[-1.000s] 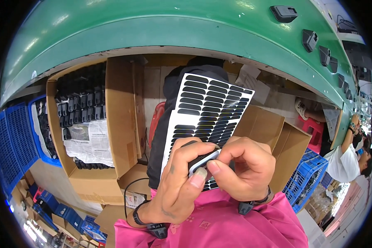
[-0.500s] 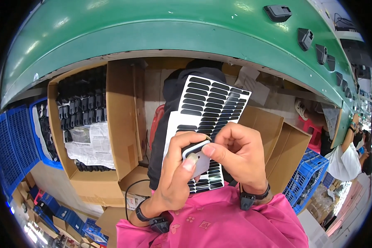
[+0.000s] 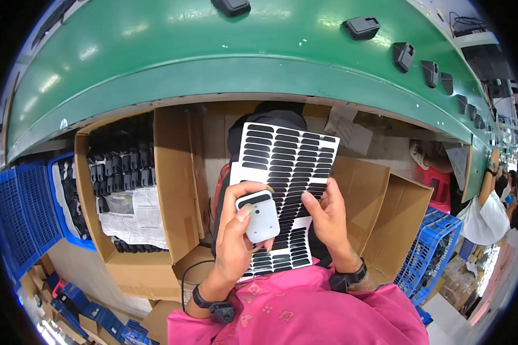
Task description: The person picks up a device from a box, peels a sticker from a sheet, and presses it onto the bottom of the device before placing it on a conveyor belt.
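Note:
A light grey, rounded flat casing (image 3: 263, 223) lies in my left hand (image 3: 231, 244), gripped between thumb and fingers. Along its top edge runs a black oval area, and small dark holes show on its face. Behind it, a white sheet of black oval stickers (image 3: 286, 164) rests over my lap, with some spots on it bare white. My right hand (image 3: 331, 227) pinches the right edge of this sheet, the thumb on top near a sticker and the other fingers partly hidden behind the edge.
A green bench (image 3: 172, 54) crosses ahead, with several black devices (image 3: 361, 27) along it. On the left stands a cardboard box (image 3: 175, 172) of black parts beside a blue crate (image 3: 26, 204). Another open cardboard box (image 3: 394, 221) and a blue basket (image 3: 426, 247) are on the right.
My right hand has left the casing and moved down to the sticker sheet's right edge. In my left hand the casing has turned, so its face shows more fully. The view has shifted slightly.

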